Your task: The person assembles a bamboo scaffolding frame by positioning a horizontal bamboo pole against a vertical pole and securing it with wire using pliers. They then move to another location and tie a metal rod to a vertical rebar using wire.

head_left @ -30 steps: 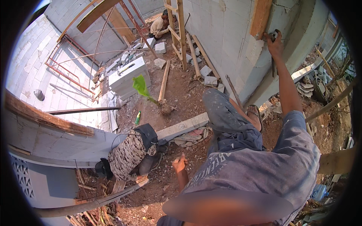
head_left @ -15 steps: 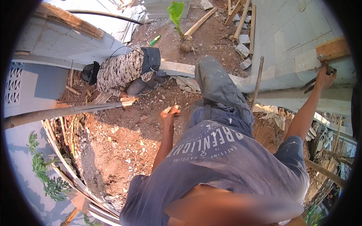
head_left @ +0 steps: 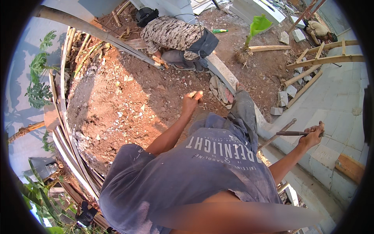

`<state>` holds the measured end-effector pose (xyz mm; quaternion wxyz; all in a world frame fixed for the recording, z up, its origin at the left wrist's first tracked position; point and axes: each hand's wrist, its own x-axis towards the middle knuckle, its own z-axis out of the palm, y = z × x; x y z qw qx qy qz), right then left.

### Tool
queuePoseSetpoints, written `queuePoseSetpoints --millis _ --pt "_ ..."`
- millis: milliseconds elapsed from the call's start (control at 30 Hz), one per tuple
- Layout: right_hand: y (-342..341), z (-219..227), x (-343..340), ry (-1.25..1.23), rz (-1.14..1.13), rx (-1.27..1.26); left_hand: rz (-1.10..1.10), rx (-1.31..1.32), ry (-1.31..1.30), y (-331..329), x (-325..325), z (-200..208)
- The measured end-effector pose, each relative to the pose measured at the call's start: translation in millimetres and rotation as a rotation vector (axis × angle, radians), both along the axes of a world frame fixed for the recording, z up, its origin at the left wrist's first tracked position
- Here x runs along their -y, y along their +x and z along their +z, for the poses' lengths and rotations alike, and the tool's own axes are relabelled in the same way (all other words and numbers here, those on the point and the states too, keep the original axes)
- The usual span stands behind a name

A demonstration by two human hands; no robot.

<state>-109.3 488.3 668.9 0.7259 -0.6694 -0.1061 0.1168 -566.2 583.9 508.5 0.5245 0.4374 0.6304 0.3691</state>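
Gripping a dark metal tool [head_left: 298, 133] over the grey block wall [head_left: 343, 97], the right hand [head_left: 313, 134] is clenched; left hand [head_left: 191, 102] pinches a small pale piece [head_left: 194, 94].

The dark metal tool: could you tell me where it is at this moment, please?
In the head view it is at the right, gripped in the right hand; the dark metal tool points left over the grey block wall, beside a slanting rod.

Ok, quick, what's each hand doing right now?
Left hand: loosely closed over the red soil; whether it holds anything cannot be told.
Right hand: closed on a dark metal tool.
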Motion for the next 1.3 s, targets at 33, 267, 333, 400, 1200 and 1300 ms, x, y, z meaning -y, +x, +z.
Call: queuePoseSetpoints --millis 33,267,333,400,1200,1300 --pt "-12.8 1.7 -18.0 0.004 0.130 -0.166 0.051 0.002 -0.022 4.0 -2.4 1.1" --pt "-107.4 -77.9 -70.7 -0.106 0.768 -0.557 0.215 0.129 -0.105 0.5 0.3 -19.8" --pt "-129.6 -97.2 -76.7 -0.144 0.852 -0.522 0.266 0.270 -0.185 3.6 4.0 -22.4" --pt "-146.6 -104.8 -80.0 -0.177 0.859 -0.451 0.330 0.355 -0.218 5.5 16.3 -25.1" --pt "-212.7 -143.7 -190.9 -1.046 2.211 -0.153 1.327 0.458 -0.072 21.9 87.0 -73.1" --pt "-222.2 -140.4 -230.4 -0.898 2.279 0.044 1.372 0.286 -0.163 28.4 68.2 -60.8"
